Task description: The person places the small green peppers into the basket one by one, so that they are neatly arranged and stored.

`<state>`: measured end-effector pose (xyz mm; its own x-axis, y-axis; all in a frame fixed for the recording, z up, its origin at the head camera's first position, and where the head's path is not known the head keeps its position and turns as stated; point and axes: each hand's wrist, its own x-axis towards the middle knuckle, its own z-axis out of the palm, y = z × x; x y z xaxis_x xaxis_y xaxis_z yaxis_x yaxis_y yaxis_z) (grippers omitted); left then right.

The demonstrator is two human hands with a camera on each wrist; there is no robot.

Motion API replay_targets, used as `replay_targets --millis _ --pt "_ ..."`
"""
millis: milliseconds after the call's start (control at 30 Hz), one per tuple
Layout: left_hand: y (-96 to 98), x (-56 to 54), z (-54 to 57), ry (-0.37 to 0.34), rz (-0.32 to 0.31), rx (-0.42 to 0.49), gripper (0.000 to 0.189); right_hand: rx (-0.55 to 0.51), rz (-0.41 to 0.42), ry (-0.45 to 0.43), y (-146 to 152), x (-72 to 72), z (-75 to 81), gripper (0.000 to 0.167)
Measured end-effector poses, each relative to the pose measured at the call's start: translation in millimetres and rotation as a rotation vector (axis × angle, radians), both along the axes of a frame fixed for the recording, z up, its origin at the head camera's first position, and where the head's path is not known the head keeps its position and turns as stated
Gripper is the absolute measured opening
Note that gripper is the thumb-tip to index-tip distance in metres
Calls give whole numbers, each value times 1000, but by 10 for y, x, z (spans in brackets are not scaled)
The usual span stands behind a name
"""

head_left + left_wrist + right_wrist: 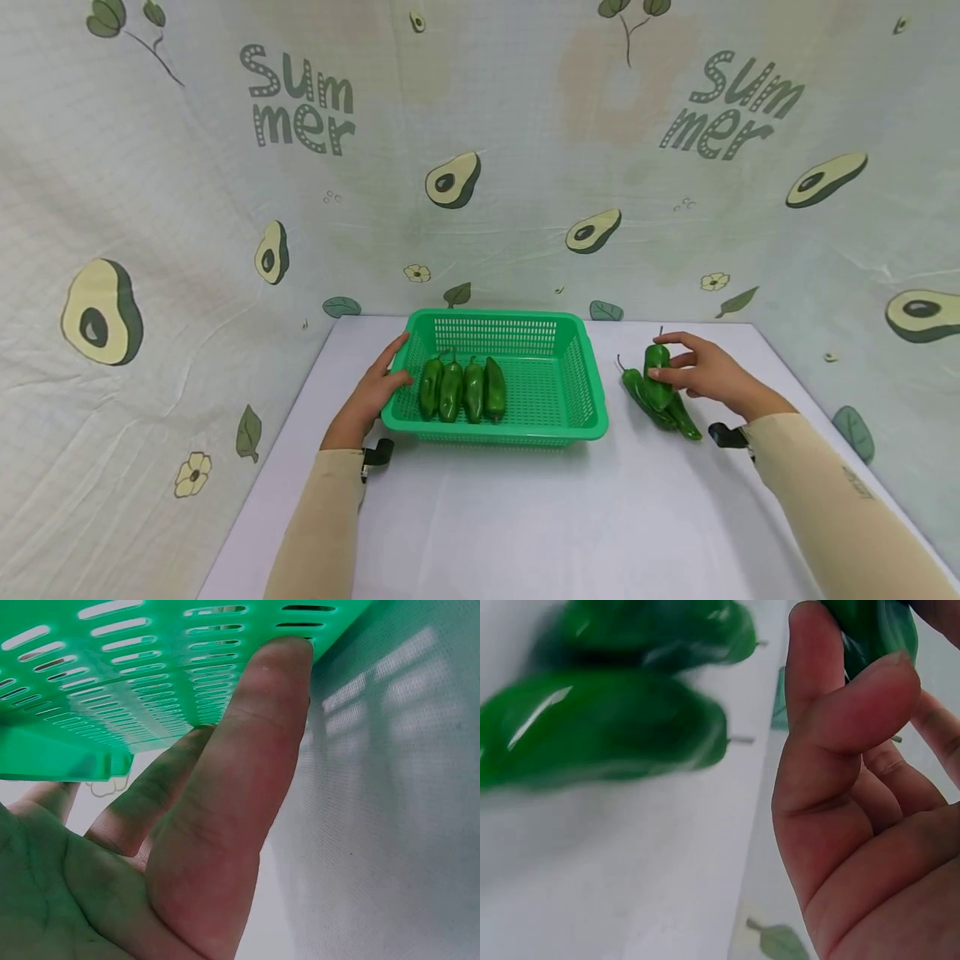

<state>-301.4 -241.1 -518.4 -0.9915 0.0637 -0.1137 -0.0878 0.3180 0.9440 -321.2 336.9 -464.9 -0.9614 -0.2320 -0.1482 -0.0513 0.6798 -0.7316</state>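
Standing on the table, the green plastic basket [585, 432] holds several green peppers [451, 390] side by side in its left half. My left hand [371, 392] grips the basket's left rim; in the left wrist view, fingers [247, 742] lie against its slotted outer wall. Off to the basket's right, my right hand [705, 372] pinches a green pepper [657, 357] between thumb and fingers, stem upward. Beneath and beside it lie other green peppers [684, 418] on the table. The right wrist view shows the held pepper [874, 634] only partly, behind curled fingers.
A white cloth printed with avocados, leaves and "summer" lettering [307, 100] hangs behind the white table [525, 517] and along both its sides. Each wrist carries a small black camera mount [727, 435].
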Motion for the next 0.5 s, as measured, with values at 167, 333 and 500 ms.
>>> replay_targets --millis 167,333,500 --pt "7 -17 -4 -1 -4 5 88 -97 15 -25 -225 -94 155 85" --pt "-10 -17 2 -24 -4 19 88 -154 41 -36 -481 -194 335 80" --pt "-1 -22 19 -41 -6 36 88 -186 63 -43 -729 -274 483 81"
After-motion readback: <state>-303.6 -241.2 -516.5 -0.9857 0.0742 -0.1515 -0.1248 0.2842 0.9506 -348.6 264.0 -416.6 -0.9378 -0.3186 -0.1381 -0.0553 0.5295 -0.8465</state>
